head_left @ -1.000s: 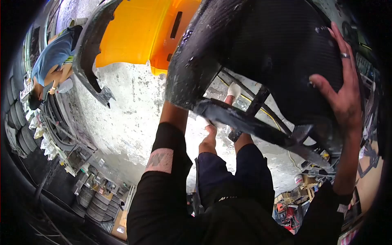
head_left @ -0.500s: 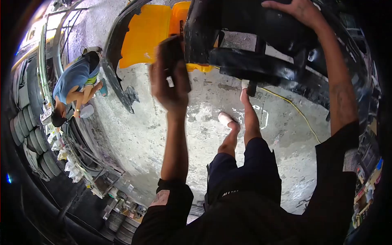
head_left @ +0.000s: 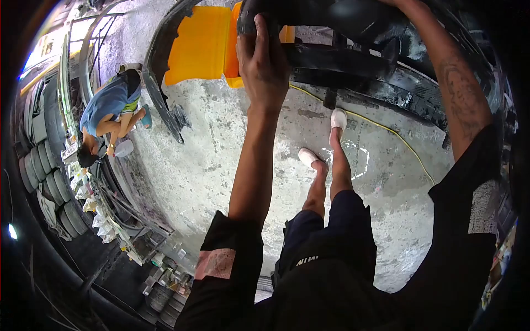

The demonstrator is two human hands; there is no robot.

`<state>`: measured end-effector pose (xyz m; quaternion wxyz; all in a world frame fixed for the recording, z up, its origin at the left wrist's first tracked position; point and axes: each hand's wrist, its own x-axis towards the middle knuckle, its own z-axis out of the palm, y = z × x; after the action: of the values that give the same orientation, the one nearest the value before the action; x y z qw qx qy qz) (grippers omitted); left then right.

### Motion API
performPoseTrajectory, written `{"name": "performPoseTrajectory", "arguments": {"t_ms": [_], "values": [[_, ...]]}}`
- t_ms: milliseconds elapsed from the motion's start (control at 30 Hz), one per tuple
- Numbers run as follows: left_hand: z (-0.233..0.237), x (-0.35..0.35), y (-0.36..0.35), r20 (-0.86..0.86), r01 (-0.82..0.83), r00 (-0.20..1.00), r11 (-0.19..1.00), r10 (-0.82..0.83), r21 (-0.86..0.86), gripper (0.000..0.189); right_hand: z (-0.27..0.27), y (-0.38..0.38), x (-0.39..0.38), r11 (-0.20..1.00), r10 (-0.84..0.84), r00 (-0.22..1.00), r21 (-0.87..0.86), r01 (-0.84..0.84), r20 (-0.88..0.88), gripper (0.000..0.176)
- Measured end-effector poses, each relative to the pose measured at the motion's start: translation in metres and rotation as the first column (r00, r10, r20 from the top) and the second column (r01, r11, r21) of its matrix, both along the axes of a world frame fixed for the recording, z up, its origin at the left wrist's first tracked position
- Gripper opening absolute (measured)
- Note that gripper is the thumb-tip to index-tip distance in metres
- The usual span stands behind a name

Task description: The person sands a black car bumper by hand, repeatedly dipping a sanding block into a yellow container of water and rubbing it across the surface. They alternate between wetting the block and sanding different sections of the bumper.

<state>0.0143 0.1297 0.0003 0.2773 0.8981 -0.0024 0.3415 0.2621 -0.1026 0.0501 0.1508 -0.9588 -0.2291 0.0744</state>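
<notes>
A large black car bumper (head_left: 342,60), with scuffed, dusty patches on its lower bars, spans the top of the view. My left hand (head_left: 265,74) is at its left end, fingers curled round the dark edge and thumb pointing up along it. Whether a dark block is also inside that hand is hidden. At the top edge my right hand (head_left: 391,2) reaches to the bumper's far side; the frame cuts off its fingers. Behind the bumper's left end lie orange-yellow panels (head_left: 196,47).
Another black curved trim piece (head_left: 157,83) stands left of the panels. A yellow hose (head_left: 386,129) crosses the concrete floor (head_left: 215,149) near my feet. At left, a person in a blue shirt (head_left: 107,105) bends over beside a cluttered rack (head_left: 99,220).
My left hand, which held a dark block away from the bumper, has moved up and right onto the bumper's end. My right hand has slid up, mostly out of view.
</notes>
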Motion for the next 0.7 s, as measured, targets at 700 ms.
{"name": "performPoseTrajectory", "arguments": {"t_ms": [700], "values": [[-0.012, -0.036, -0.002, -0.09, -0.07, 0.994, 0.995, 0.064, -0.067, 0.048, 0.006, 0.012, 0.011, 1.0, -0.018, 1.0, -0.022, 0.018, -0.016, 0.115]]}}
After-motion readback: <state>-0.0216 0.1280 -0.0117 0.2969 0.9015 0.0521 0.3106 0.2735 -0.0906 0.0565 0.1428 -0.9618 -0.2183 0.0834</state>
